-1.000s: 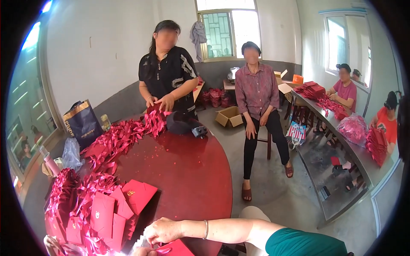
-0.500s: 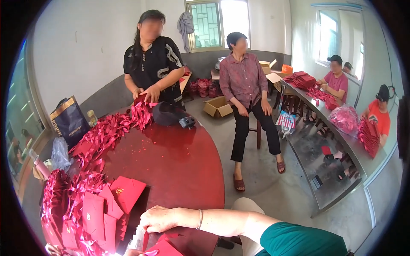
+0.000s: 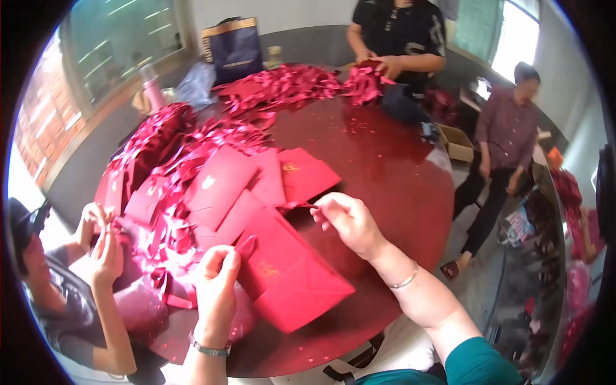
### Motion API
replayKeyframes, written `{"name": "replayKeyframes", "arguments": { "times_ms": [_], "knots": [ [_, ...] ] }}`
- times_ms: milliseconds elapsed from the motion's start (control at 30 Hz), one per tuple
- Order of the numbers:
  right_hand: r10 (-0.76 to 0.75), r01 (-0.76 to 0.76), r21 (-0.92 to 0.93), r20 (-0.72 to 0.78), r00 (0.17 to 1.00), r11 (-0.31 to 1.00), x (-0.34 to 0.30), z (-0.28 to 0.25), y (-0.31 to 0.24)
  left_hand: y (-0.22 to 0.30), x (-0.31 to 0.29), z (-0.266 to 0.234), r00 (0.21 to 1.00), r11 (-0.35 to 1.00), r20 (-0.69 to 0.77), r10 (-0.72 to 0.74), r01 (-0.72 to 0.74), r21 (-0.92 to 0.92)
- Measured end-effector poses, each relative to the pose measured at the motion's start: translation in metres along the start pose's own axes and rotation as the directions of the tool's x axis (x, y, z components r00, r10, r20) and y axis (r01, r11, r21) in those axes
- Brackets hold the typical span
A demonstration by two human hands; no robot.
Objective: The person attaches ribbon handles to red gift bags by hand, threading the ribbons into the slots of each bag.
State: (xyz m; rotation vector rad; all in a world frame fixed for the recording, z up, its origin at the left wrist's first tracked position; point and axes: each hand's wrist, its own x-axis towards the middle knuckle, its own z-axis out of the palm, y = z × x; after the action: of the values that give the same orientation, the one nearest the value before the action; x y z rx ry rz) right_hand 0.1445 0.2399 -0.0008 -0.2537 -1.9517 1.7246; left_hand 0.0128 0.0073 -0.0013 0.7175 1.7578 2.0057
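A red paper gift bag (image 3: pixel 301 273) with a small gold emblem lies tilted over the table between my two hands. My left hand (image 3: pixel 217 276) is closed, thumb against fingers, on a red ribbon end (image 3: pixel 248 246) at the bag's left edge. On its far side, my right hand (image 3: pixel 346 221) pinches a thin red ribbon (image 3: pixel 296 205) stretched out from the bag's upper edge. Just beyond lie more red bags (image 3: pixel 221 176), overlapping, with loose shiny ribbons (image 3: pixel 170 240) heaped beside them.
The round dark-red table (image 3: pixel 398 212) carries ribbon piles along its far left side. Close on my left, another person's hands (image 3: pixel 102 247) work with ribbon. A standing person handles ribbons across the table. A navy bag (image 3: pixel 234 54) and pink bottle (image 3: pixel 151 90) stand behind.
The view has swung left, bringing my left hand and the neighbouring person into sight. My right hand has left the small stack at the table edge; both hands now hold ribbon at one bag.
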Motion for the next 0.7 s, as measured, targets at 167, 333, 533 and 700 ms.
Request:
{"name": "replayKeyframes", "arguments": {
  "times_ms": [167,333,533,700],
  "knots": [
    [0.025,-0.094,0.141,0.43,0.903,0.986,-0.008,0.016,-0.011,-0.001,-0.004,0.003,0.986,0.987,-0.141,0.088,-0.067,0.143],
    [0.174,-0.296,0.158,0.526,0.832,0.942,-0.021,0.021,-0.034,-0.011,-0.002,0.005,0.972,0.946,-0.153,0.18,-0.129,0.296],
    [-0.257,0.171,-0.37,-0.198,0.946,0.913,-0.032,0.0,-0.082,-0.012,0.006,0.001,0.877,0.832,-0.134,0.461,-0.376,0.408],
    [-0.629,0.415,-0.891,0.218,0.746,0.183,-0.045,0.006,-0.122,-0.021,0.05,-0.047,0.898,0.742,-0.22,0.381,-0.155,0.652]
  ]
}}
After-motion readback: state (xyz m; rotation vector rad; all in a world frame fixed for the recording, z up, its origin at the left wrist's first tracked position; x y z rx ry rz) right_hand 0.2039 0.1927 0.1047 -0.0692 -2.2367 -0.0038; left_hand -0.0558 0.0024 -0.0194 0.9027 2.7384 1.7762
